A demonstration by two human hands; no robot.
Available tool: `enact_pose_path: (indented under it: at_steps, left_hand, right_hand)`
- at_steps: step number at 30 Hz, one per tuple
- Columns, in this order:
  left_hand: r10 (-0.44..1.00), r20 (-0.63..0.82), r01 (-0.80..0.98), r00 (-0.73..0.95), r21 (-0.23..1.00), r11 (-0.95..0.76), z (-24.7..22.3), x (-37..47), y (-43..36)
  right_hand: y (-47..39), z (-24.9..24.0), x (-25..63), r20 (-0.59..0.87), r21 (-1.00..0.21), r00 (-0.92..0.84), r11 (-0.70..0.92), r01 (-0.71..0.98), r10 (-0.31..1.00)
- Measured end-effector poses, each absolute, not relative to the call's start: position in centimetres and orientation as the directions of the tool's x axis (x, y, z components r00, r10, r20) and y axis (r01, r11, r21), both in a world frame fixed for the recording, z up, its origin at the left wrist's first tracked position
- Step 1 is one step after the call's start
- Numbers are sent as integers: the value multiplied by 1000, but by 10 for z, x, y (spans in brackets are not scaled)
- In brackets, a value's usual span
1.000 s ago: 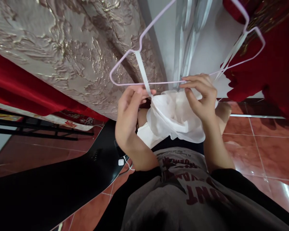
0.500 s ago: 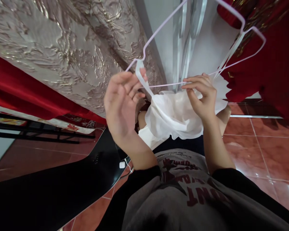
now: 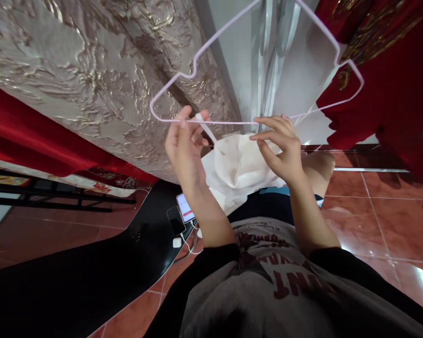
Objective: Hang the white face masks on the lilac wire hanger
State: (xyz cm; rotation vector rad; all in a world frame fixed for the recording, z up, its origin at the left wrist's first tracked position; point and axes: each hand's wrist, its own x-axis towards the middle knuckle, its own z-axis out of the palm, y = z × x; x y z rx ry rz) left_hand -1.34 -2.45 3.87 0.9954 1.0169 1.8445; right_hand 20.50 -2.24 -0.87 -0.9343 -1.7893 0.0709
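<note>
At left, glossy black surface [image 3: 102, 253]. Pink hanger [image 3: 229, 123] up front of person, bottom bar level with the fingers. White garment [image 3: 239, 162] just below it, over lap. Left hand [image 3: 188, 155] at bar's left part, fingers apart, white strap [image 3: 208, 130] among them, off the notch; pinch on it can't tell. Right hand [image 3: 284, 148] mid-bar, fingers parted, tips by bar; grip can't tell. Lit phone [image 3: 185, 208], dark phone [image 3: 176, 220], small white block [image 3: 176, 242] near surface's right edge.
</note>
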Motion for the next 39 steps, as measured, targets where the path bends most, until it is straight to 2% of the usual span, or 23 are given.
enact_pose_path:
  at_steps: [2, 4, 6, 7, 8, 10, 12, 14, 17, 19, 22, 25, 26, 27, 28, 29, 30, 31, 33, 37, 38, 39]
  left_hand:
    - [892, 282, -257, -353, 887, -383, 39, -5, -23]
    - [894, 294, -258, -338, 884, -389, 38, -1, -22]
    - [900, 285, -272, -329, 884, -379, 35, 0, -20]
    - [902, 279, -283, -329, 882, -376, 33, -1, -19]
    - [901, 282, -306, -329, 871, -385, 31, -2, -17]
    - [888, 317, -374, -333, 820, -433, 29, -3, -16]
    - [876, 358, -433, -325, 767, -474, 28, -3, -14]
    - [870, 358, -449, -340, 751, -484, 27, -4, -12]
    - [883, 281, -420, -375, 798, -432, 26, -5, -9]
    - [889, 258, -403, -378, 819, -409, 24, -7, -6]
    - [875, 327, -416, -358, 783, -463, 18, -8, -2]
    - [865, 377, -414, -331, 766, -492, 16, -8, -1]
    - [867, 371, -405, -331, 774, -486, 16, -7, -2]
    - [871, 359, -397, -336, 784, -477, 17, -6, -2]
    - [873, 346, -394, -343, 791, -468, 18, -6, -3]
    - [875, 335, -395, -350, 794, -462, 20, -5, -4]
    - [876, 328, -402, -353, 793, -458, 21, -5, -5]
    - [878, 325, -413, -351, 788, -456, 22, -5, -5]
    - [881, 328, -447, -340, 768, -458, 22, -4, -6]
    - [902, 316, -469, -295, 774, -425, 18, -3, -7]
    - [904, 321, -467, -282, 778, -421, 17, -2, -7]
    - [903, 332, -468, -272, 775, -425, 16, -1, -8]
  right_hand:
    - [-27, -9, 203, 808, -471, -60, 703, 533, 586]
    - [-26, -14, 209, 862, -501, 213, 711, 494, 460]
    - [-19, -23, 221, 784, -580, 523, 696, 423, 335]
    - [-15, -27, 228, 714, -635, 612, 682, 363, 340]
    - [-11, -30, 234, 650, -696, 644, 656, 293, 402]
    - [-6, -33, 244, 557, -791, 596, 589, 167, 579]
    - [-7, -29, 248, 515, -827, 538, 552, 107, 668]
    - [-14, -19, 246, 509, -827, 535, 554, 90, 674]
    - [-30, 2, 243, 562, -797, 508, 592, 121, 653]
    - [-38, 19, 244, 633, -756, 437, 632, 171, 640]
    - [-32, 43, 251, 704, -709, 286, 670, 221, 650]
    - [1, 54, 274, 798, -601, 166, 785, 152, 579]
    - [14, 53, 286, 850, -519, 169, 849, 98, 499]
    - [26, 49, 300, 871, -485, 120, 872, 60, 476]
    - [35, 44, 314, 923, -371, 119, 928, 34, 365]
    - [41, 36, 329, 933, -340, 147, 939, 55, 329]
    - [43, 27, 341, 916, -383, 179, 916, 116, 360]
    - [41, 17, 352, 919, -358, 239, 916, 181, 312]
    - [30, 1, 361, 902, -392, 303, 876, 279, 307]
    - [6, -7, 328, 904, -265, 417, 887, 378, 92]
    - [2, -4, 313, 905, -264, 417, 882, 391, 85]
    - [-2, 0, 297, 924, -295, 352, 861, 414, 147]
